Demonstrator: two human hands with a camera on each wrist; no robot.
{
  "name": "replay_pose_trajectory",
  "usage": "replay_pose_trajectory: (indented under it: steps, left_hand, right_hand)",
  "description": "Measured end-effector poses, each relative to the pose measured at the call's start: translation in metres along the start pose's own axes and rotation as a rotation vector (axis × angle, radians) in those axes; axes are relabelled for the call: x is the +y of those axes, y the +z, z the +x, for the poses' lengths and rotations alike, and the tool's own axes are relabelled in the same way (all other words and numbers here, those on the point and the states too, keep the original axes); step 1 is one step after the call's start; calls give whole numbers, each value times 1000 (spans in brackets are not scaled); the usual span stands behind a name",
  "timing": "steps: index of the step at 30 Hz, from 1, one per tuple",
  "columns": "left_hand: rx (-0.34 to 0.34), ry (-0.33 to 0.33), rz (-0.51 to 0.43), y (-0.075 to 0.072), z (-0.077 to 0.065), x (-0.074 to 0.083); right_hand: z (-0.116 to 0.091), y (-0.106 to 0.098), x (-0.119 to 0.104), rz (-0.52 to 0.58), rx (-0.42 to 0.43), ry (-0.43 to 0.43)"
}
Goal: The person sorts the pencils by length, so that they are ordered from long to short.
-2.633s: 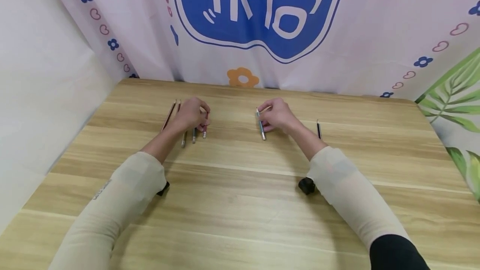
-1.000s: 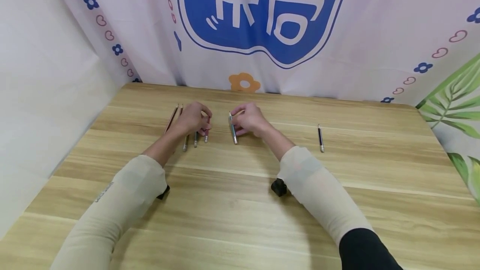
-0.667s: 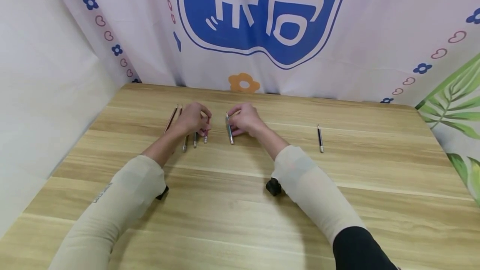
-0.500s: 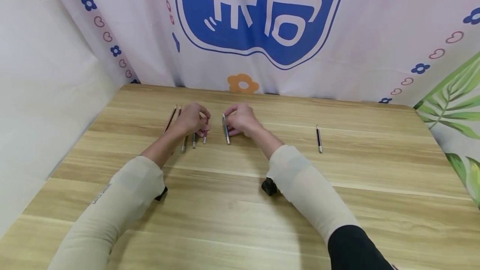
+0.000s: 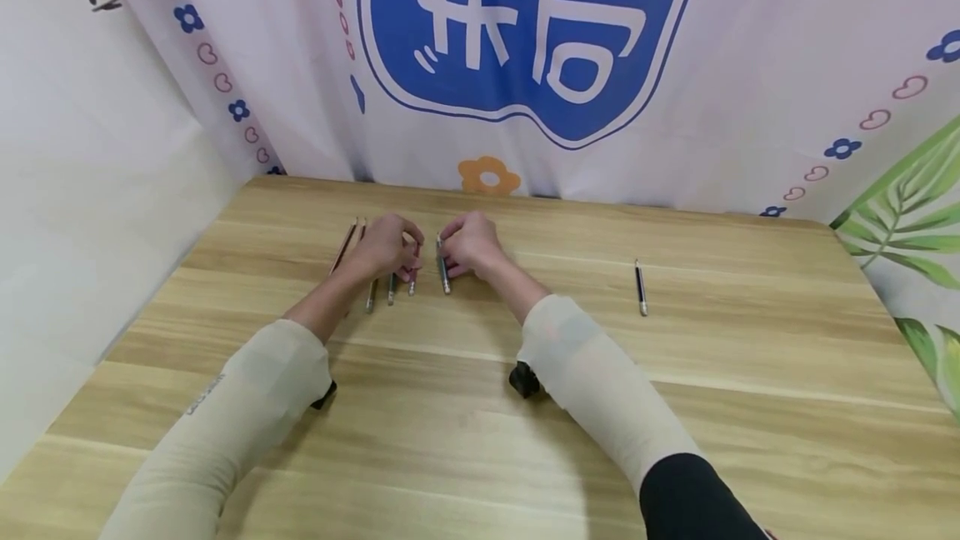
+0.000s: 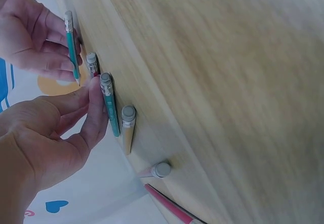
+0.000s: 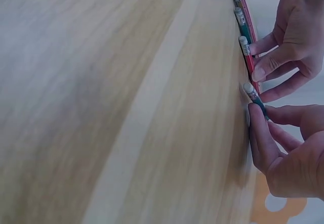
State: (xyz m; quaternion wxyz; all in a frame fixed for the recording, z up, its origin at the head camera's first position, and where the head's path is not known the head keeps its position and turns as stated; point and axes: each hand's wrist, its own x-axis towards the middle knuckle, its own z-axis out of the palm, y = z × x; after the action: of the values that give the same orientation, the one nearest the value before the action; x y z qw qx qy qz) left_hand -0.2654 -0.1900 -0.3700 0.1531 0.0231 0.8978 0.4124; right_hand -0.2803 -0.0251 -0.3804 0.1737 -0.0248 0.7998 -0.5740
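Observation:
Near the far edge of the wooden table, my left hand (image 5: 388, 245) holds a red pencil (image 7: 246, 52) by its side, eraser end toward me. Close to its right, my right hand (image 5: 474, 243) pinches a teal pencil (image 5: 443, 270) between thumb and fingers; a narrow gap separates the two pencils. Under and beside the left hand lie another teal pencil (image 6: 110, 102), a yellowish pencil (image 6: 128, 128) and reddish pencils (image 5: 344, 247), partly covered by the hand and wrist in the head view. The erasers of the teal and yellowish ones also point toward me.
A dark pencil (image 5: 641, 288) lies alone on the right part of the wooden table (image 5: 450, 457). A printed curtain (image 5: 300, 90) hangs along the table's back edge. A white sheet (image 5: 97, 173) borders the left side. Black wrist devices (image 5: 523, 379) sit under the sleeves.
My right hand has travelled left across the table with the teal pencil, ending close to the left hand. The left hand stays at the row of pencils.

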Motion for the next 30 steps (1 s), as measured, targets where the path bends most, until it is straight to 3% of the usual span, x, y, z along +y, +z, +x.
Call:
replay_pose_trajectory:
  steps: [20,30]
  left_hand:
    - [1,15,4,1,-2,-1]
    - [6,-12,36,1,-3,-1]
  right_hand:
    - [5,16,-1,-86,64,-10]
    - [10,20,-2,-133,88,-11]
